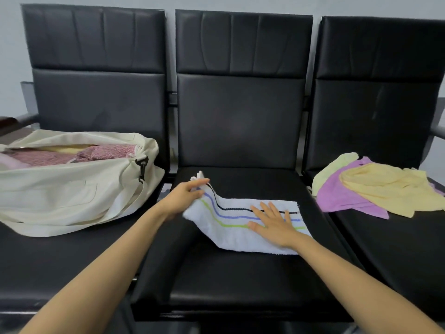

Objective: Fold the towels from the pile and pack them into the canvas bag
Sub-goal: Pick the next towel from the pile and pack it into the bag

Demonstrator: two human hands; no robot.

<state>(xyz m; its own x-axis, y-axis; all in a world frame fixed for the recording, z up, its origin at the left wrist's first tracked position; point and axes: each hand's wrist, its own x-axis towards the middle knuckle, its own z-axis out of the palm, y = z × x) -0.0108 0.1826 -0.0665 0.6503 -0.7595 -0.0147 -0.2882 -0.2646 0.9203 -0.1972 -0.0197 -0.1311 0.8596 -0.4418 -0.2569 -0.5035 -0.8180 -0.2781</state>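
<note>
A white towel point(237, 233) with black, blue and green stripes lies folded lengthwise on the middle black seat point(240, 280). My left hand point(185, 196) pinches its left end and lifts it off the seat. My right hand point(273, 224) lies flat with straight fingers on the towel's right half. The cream canvas bag point(72, 196) lies open on the left seat, with pink patterned and pale yellow towels inside. The pile point(375, 189) of pale green, purple and yellow towels sits on the right seat.
Three black padded chairs stand in a row against a grey wall. A black clip point(142, 168) hangs at the bag's right end. Armrests show at the far left point(14, 124) and far right point(437, 132).
</note>
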